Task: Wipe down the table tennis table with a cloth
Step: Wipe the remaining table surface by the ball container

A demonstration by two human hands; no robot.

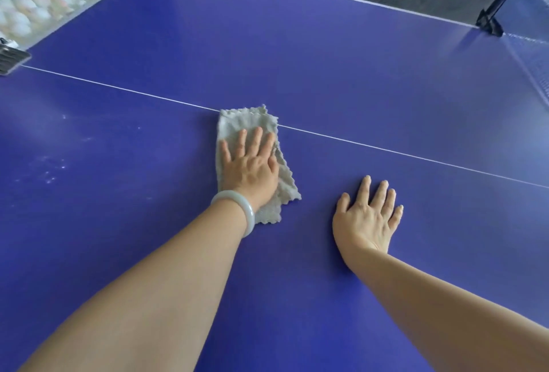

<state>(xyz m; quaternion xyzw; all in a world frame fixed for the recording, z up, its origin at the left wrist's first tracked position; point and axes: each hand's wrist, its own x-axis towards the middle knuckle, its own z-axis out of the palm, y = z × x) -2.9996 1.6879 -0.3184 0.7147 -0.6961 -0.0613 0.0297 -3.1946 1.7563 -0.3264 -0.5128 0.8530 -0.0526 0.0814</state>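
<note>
Your right forearm (439,303) crossed the blue table (356,74); right hand (367,218) lay flat on it, fingers splayed; your left hand (251,168) pressed the grey cloth (252,122), fingers straight, at the white centre line (386,150).

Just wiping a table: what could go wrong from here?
The left hand lies flat on the crumpled grey cloth without gripping it, so a quick stroke might bunch it. The white specks on the blue table tennis table sit left of the cloth and could be missed. The right hand, pressed flat, may leave prints.
</note>
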